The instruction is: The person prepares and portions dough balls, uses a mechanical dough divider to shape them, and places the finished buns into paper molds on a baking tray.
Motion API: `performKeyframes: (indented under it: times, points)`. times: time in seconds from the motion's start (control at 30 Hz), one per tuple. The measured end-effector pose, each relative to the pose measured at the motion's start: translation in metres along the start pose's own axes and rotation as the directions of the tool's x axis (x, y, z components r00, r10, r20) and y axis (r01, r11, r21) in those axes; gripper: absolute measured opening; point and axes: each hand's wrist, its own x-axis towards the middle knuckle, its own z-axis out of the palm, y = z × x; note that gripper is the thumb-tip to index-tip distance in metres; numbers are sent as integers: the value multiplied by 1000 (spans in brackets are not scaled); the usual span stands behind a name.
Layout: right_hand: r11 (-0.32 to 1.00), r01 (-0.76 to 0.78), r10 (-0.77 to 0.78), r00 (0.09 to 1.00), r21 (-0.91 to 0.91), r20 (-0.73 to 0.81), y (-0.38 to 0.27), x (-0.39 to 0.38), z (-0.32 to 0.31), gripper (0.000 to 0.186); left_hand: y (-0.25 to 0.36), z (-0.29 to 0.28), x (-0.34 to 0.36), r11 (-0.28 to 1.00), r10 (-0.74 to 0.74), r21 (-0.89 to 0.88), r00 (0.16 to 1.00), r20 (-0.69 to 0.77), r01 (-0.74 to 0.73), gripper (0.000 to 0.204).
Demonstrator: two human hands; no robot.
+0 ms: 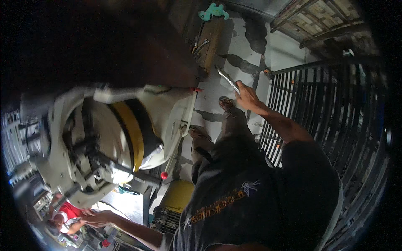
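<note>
My right hand [245,95] grips a long silver hand tool [227,78], held out over the floor beside my feet. My left hand [96,218] reaches to the lower left, below a cream metal machine [171,108] with a large round part, a yellow-and-black band and a red knob [164,175]. Its fingers are extended and slightly blurred, with no held thing visible; whether they touch anything is unclear.
A wooden bench [211,42] bears wrenches and a turquoise toy [212,11]. Dark metal bars [318,108] line my right. A yellow drum-like thing [178,196] sits below the machine. A person in red [71,211] is at lower left. The grey floor [247,69] has dark patches.
</note>
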Motion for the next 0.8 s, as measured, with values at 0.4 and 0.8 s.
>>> performKeyframes:
  times: [0.4,0.8]
  points:
    - [984,170,-174,982,-59,-72,-6,343,65,43,148,-192,-289,799,-59,108,-103,993,592,22]
    - [946,322,-324,944,37,57,-60,457,135,60,192,-233,-380,619,-173,554,-591,788,557,45]
